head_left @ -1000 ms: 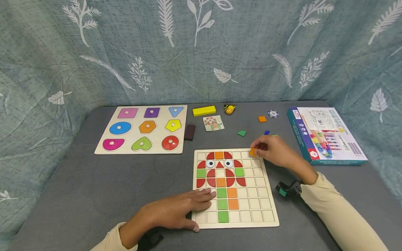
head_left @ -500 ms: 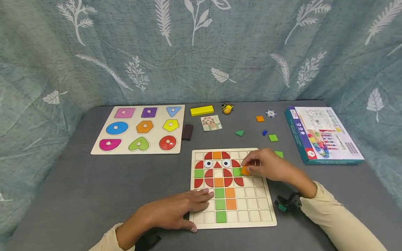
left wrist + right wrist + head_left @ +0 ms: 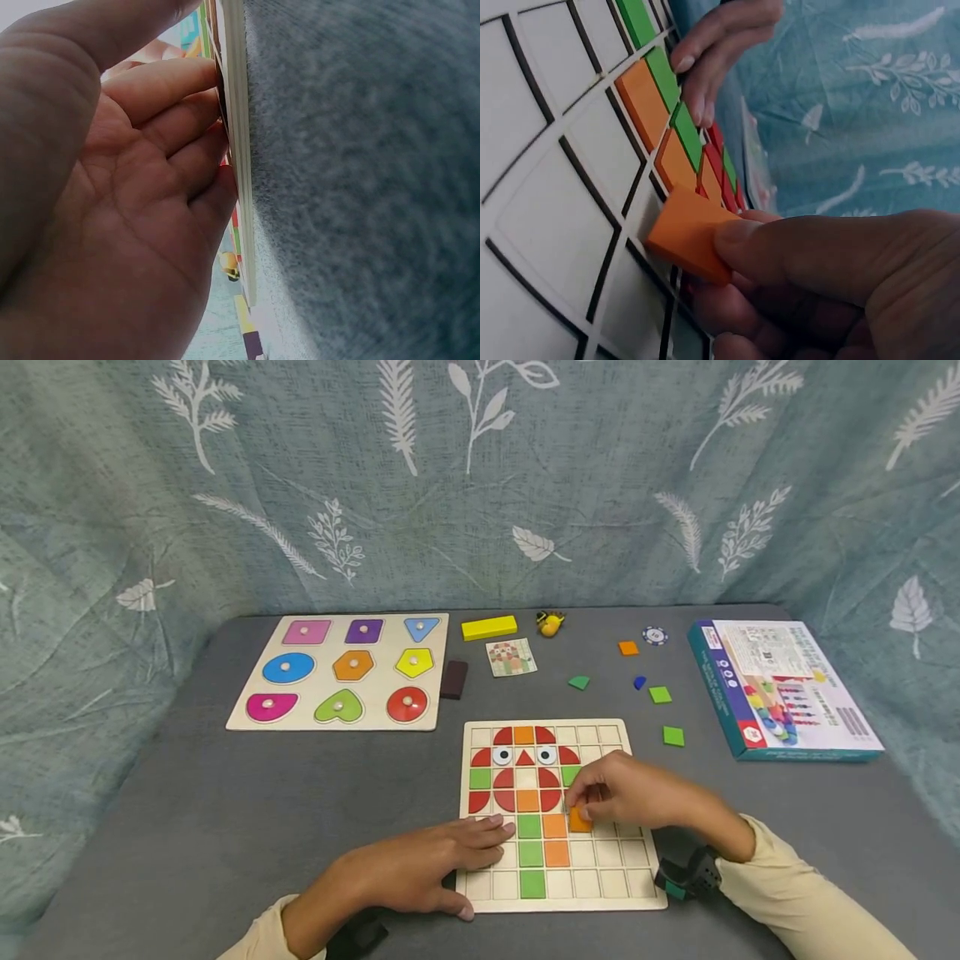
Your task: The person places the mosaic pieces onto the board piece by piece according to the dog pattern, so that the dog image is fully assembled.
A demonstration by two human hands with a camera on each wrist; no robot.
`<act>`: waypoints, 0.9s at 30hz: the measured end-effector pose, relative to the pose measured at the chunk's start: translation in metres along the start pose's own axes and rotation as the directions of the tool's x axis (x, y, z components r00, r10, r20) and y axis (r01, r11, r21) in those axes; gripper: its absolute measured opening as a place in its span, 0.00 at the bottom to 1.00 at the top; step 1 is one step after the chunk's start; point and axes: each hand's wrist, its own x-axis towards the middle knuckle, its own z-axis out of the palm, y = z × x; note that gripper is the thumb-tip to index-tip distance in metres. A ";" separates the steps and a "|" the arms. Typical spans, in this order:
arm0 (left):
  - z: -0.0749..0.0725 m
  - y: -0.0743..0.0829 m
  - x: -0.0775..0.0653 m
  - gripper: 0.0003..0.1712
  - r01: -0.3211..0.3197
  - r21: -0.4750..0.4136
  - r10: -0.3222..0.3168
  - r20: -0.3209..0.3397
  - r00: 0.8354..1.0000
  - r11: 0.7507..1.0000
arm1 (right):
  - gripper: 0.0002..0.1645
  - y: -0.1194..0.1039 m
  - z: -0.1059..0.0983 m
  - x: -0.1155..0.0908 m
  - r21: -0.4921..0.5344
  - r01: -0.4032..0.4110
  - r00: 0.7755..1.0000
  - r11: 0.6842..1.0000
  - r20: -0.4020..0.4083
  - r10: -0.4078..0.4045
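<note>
A wooden grid board (image 3: 630, 885) lies on the grey table, its cells partly filled with red, green and orange tiles and two eye tiles. My right hand (image 3: 637, 793) pinches an orange square tile (image 3: 690, 232) between thumb and fingers. In the head view that tile overlaps the cell just right of the upper of two orange tiles (image 3: 556, 827). In the right wrist view the tile is tilted, one corner close over the grid. My left hand (image 3: 427, 864) lies with extended fingers on the board's lower left, the thumb at its front edge.
Behind the board lie green squares (image 3: 673, 737), an orange square (image 3: 628, 648), a blue piece (image 3: 640, 682), a green piece (image 3: 579, 682), a poker chip (image 3: 655, 636) and a picture card (image 3: 512, 657). A knobbed shape puzzle (image 3: 382, 697) sits left, a box (image 3: 795, 693) right.
My right hand has carried the orange tile from the board's top right corner down and left to the middle rows. The left hand stays on the board.
</note>
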 end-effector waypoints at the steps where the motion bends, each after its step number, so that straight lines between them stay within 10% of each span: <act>1: 0.000 0.000 0.000 0.41 -0.001 -0.001 0.001 -0.001 1.000 1.000 | 0.09 -0.001 0.001 0.000 -0.004 -0.004 1.000 1.000 0.008 0.004; 17: -0.001 0.002 0.000 0.40 -0.014 0.019 0.014 -0.007 1.000 1.000 | 0.09 -0.001 0.004 0.005 -0.158 0.038 0.996 0.987 -0.069 -0.050; 27: 0.000 0.002 0.000 0.41 -0.007 0.022 0.007 0.000 1.000 1.000 | 0.07 0.023 -0.022 0.008 -0.148 -0.013 0.967 0.989 -0.254 -0.025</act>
